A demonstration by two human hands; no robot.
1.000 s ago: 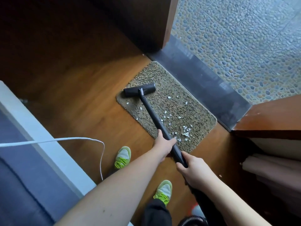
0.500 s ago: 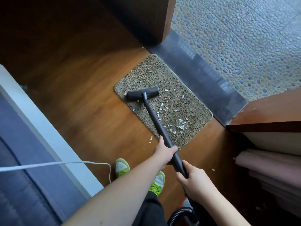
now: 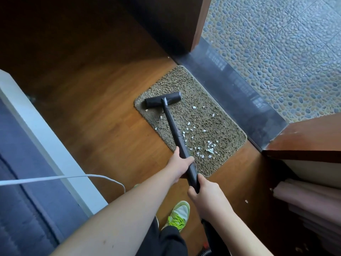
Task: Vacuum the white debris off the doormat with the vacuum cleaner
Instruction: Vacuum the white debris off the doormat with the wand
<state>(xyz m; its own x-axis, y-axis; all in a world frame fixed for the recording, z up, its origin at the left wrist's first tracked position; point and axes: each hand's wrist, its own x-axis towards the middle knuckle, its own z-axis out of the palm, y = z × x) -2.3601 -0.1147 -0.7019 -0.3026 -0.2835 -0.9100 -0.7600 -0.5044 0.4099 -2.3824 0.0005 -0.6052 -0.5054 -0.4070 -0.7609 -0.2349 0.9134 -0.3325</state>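
Note:
A tan bristly doormat lies on the wooden floor beside a dark threshold. White debris is scattered over its near and middle parts. The black vacuum head rests on the mat's far left end, and its black wand slants back toward me. My left hand grips the wand higher up. Just below it, my right hand grips the wand's lower end. The vacuum's hose shows at the bottom edge.
A white cord hangs across the left over a white-edged dark blue surface. My green-laced shoe stands on the floor. A wooden door frame and pebbled floor lie beyond; wooden furniture stands right. One white fleck lies off the mat.
The vacuum head was pulled back along the mat and now sits near its far left end again. Both hands kept their grip on the wand. The view shifted slightly.

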